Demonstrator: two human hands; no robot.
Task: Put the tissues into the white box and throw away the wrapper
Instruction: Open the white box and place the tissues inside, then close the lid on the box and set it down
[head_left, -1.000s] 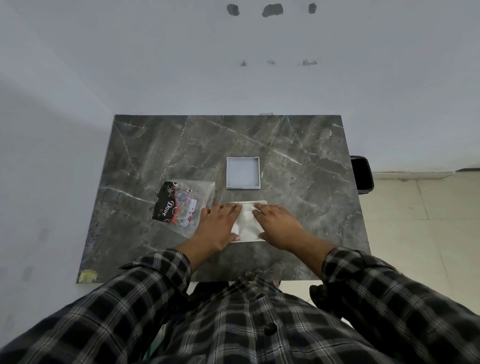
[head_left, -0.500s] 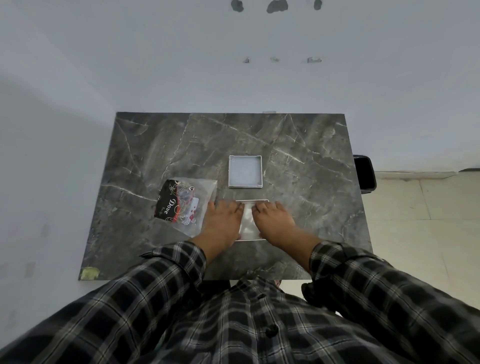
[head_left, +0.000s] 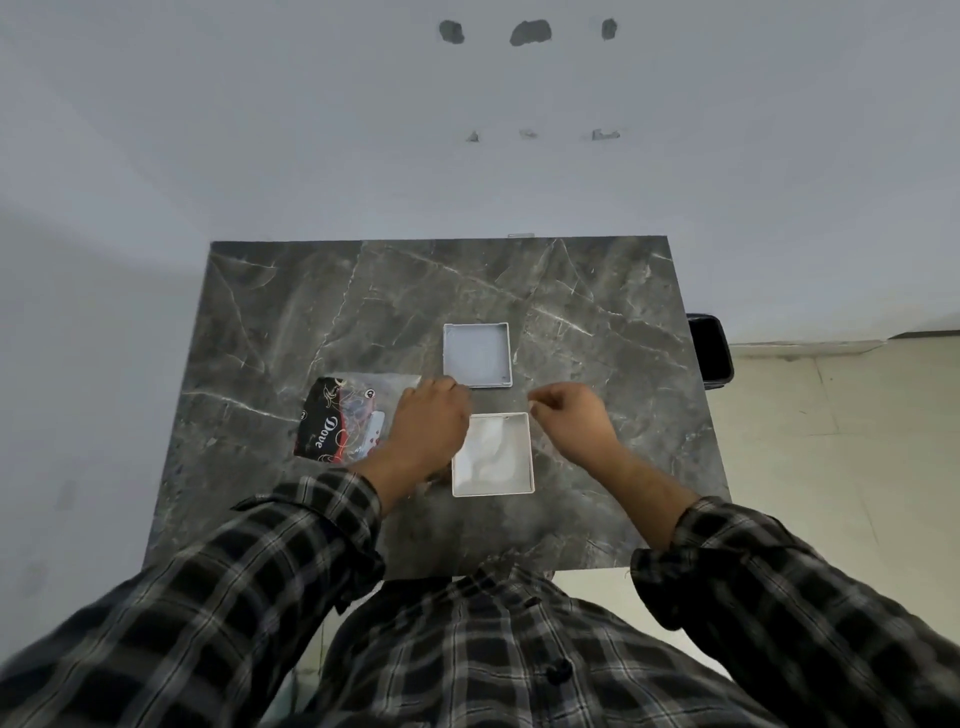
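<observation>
A dark marble table (head_left: 311, 312) fills the middle of the frame, with a black bin (head_left: 710, 351) seen just past its right edge. Just below centre a white box (head_left: 530, 457) lies open, and the tissues (head_left: 491, 452) are seen inside it, rumpled and not quite flat. Directly above it a second shallow white tray, probably the lid (head_left: 477, 354), lies upturned. At centre left the wrapper (head_left: 343, 418), clear plastic with a black and red printed end, is spread flat on the table.

The left hand (head_left: 428, 426) is held between wrapper and box, fingers curled downward; whether anything is pinched under it cannot be told. The right hand (head_left: 571, 415) is raised just above the upper right corner of the box, loosely closed, and nothing can be made out in it.

The tissues are judged to be placed, so the wrapper is the step in hand. It is best gathered from one edge, since thin film on a smooth top tends to slide; it should be crumpled in the left hand before being carried across to the bin, so that it does not catch the box.
</observation>
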